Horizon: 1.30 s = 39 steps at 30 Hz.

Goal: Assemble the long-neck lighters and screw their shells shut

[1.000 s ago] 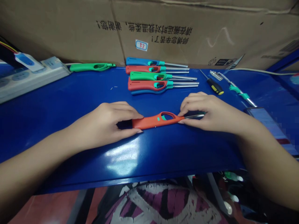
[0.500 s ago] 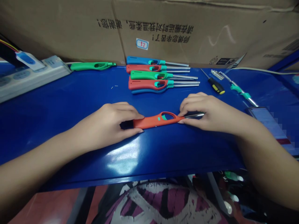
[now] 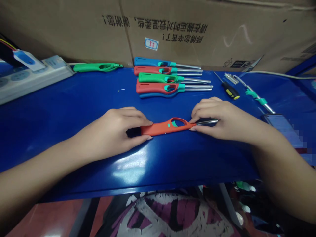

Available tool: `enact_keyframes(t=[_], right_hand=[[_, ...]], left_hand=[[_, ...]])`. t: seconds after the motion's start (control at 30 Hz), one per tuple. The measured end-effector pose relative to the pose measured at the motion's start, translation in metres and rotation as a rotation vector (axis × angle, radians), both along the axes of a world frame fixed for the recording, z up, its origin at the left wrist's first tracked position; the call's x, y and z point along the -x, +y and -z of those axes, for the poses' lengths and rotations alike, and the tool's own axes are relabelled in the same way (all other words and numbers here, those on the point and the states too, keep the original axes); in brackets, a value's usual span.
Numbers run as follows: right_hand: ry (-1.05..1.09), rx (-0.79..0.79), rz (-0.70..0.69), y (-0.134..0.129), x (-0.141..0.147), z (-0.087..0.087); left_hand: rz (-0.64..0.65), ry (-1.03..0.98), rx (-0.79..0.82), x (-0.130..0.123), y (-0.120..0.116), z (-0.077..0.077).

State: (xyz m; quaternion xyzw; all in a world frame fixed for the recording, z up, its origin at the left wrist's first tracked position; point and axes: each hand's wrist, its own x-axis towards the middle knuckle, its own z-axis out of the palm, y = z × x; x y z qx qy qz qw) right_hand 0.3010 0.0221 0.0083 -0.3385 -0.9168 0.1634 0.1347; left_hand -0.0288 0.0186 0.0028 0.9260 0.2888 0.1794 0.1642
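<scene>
A red long-necked lighter lies across the blue table in front of me, its metal tube pointing right and a teal trigger showing in the loop. My left hand pinches its butt end between thumb and fingers. At the other end, my right hand grips the neck where the red casing meets the tube. The tube's tip is near the right palm. Behind them rests a stack of blue, red and green lighters, tubes also to the right.
A green lighter casing lies beside a white power strip. At right are a black-and-yellow screwdriver, a loose metal tube with teal parts and a phone. A cardboard box stands along the back.
Both hands keep the same hold on the red lighter. The view has shifted very slightly; nothing else has visibly moved.
</scene>
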Motion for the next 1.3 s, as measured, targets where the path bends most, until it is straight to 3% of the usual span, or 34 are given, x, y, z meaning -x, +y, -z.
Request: enact_keyframes(t=[0.53,0.93,1.03,1.17,1.3], right_hand=[[-0.044,-0.097,-0.006,-0.004,0.001,-0.004],[-0.078,-0.102,0.003,-0.003,0.002,0.000],[-0.097,-0.106,0.003,-0.004,0.005,0.002],[-0.190,-0.162,0.011,-0.006,0.010,0.005],[-0.238,-0.220,-0.008,-0.004,0.012,0.006]], left_hand=[[-0.047,0.003,-0.020,0.000,-0.006,-0.005],[-0.043,0.007,-0.022,-0.004,-0.007,0.002],[-0.040,0.071,-0.081,-0.007,-0.011,0.002],[-0.019,0.174,-0.277,-0.010,-0.015,0.005],[-0.004,0.152,-0.363,-0.009,-0.011,0.012]])
